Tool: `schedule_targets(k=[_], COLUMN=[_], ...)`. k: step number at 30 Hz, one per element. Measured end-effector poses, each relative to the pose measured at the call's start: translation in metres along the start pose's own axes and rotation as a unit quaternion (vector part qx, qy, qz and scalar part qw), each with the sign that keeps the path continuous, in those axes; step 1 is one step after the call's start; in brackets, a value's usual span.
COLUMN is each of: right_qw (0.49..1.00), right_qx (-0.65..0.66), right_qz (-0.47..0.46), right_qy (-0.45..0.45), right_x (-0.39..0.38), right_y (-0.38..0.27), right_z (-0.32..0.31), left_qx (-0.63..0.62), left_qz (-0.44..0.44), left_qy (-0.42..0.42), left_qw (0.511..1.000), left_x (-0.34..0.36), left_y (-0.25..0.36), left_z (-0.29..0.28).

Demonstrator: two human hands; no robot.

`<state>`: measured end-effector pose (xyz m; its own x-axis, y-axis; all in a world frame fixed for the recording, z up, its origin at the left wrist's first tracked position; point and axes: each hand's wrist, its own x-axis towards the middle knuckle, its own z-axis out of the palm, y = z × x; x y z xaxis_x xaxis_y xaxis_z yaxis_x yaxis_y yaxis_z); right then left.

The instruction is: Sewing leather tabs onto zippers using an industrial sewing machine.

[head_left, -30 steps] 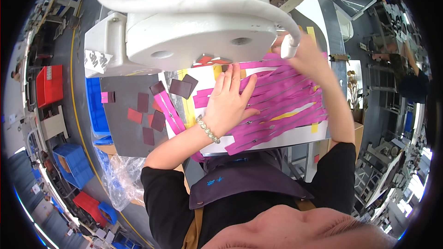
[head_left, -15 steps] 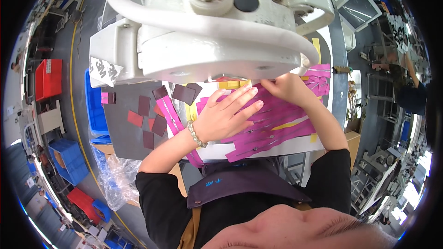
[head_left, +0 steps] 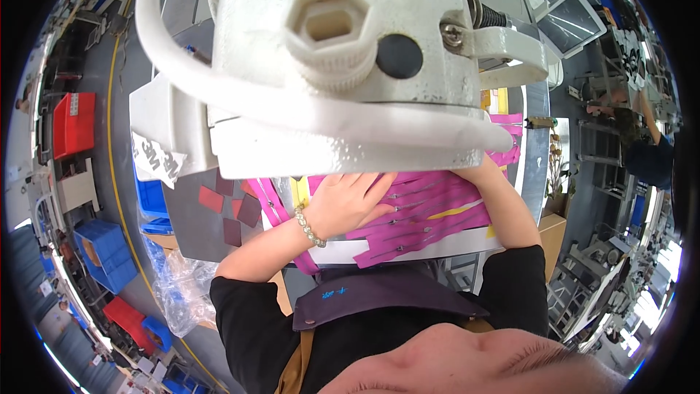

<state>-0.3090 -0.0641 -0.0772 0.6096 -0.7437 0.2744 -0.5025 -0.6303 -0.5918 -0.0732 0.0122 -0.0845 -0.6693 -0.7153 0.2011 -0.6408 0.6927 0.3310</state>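
My left hand [head_left: 348,206] lies flat, fingers spread, on magenta zipper strips [head_left: 430,213] laid side by side. Its fingertips pass under the front edge of a white sewing machine head [head_left: 343,147]. A beaded bracelet circles that wrist. Of my right hand [head_left: 477,169] only the back near the wrist shows, beside the right part of the strips; the machine hides its fingers. Another magenta zipper strip [head_left: 271,203] runs lengthwise left of my left hand. Beneath the zippers a white sheet [head_left: 332,257] shows along the near edge.
Dark red and brown patches [head_left: 211,199] lie on the grey table at left. Beyond that edge are a blue bin [head_left: 150,197] and clear plastic wrap [head_left: 191,277]. A white cable [head_left: 313,108] loops across the machine head. A cardboard box [head_left: 552,237] stands at right.
The machine head appears lower and larger in view, covering my right fingers and left fingertips, which showed before. My left hand stays spread on the zippers.
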Motion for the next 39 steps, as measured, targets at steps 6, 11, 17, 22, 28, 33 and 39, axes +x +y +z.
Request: schedule_targets(k=[6,11,17,22,28,33,39], right_qw=[0.983,0.982,0.972,0.977,0.999,0.998,0.996], right_qx=[0.179,0.161,0.196,0.195,0.018,0.001,-0.034], right_qz=[0.050,0.099,0.127,0.086,-0.028,-0.066,-0.078], right_qy=[0.004,-0.012,-0.010,-0.026,-0.020,-0.010,-0.017], right_x=[0.001,-0.001,0.002,0.007,0.003,0.004,0.002], right_y=[-0.003,-0.015,-0.016,-0.002,0.003,0.007,0.008], right_z=[-0.006,-0.015,-0.012,0.000,-0.002,0.002,0.004], left_qx=[-0.050,-0.139,-0.166,-0.254,-0.297,-0.329,-0.279], left_qz=[0.009,0.034,0.024,-0.020,-0.092,-0.100,-0.049], left_qy=[-0.022,-0.014,-0.010,-0.055,-0.101,-0.062,-0.032], left_qw=[0.998,0.990,0.986,0.966,0.945,0.937,0.959], left_x=[-0.007,-0.013,-0.015,-0.014,-0.018,-0.021,-0.024], left_y=[-0.002,-0.008,-0.008,-0.008,-0.004,-0.003,-0.005], left_z=[0.005,0.022,0.029,0.032,0.032,0.035,0.043])
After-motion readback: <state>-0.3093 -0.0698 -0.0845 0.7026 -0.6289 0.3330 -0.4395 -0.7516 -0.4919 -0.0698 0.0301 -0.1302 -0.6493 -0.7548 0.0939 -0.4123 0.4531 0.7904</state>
